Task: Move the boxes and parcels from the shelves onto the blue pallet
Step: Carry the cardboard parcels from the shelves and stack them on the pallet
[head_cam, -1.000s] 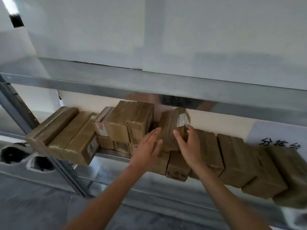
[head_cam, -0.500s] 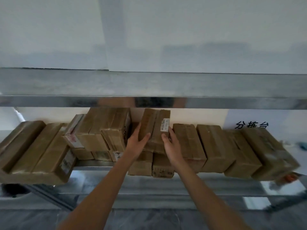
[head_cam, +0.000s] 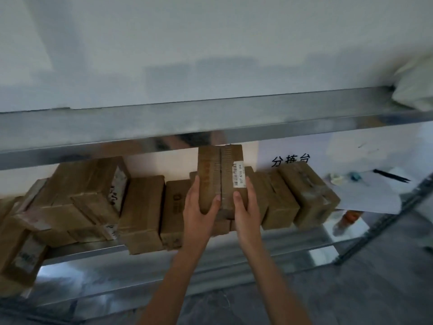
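Note:
A brown taped cardboard box (head_cam: pixel 219 170) with a white barcode label stands tilted up off the row of boxes on the metal shelf (head_cam: pixel 93 250). My left hand (head_cam: pixel 199 207) grips its left side and my right hand (head_cam: pixel 246 207) grips its right side, thumbs on the front face. Several more brown boxes lie along the shelf: a stacked group (head_cam: pixel 82 195) at the left, two boxes (head_cam: pixel 143 212) just left of my hands, and two (head_cam: pixel 307 193) to the right. The blue pallet is out of view.
An upper metal shelf (head_cam: pixel 164 123) runs across just above the held box. A white bag (head_cam: pixel 414 85) sits on it at the far right. A white sheet with printed characters (head_cam: pixel 351 174), a black pen (head_cam: pixel 391 175) and small items lie right of the boxes. Grey floor below.
Both hands have closed on the labelled box and lifted it up and toward me off the stack. The view has swung to the right along the shelf.

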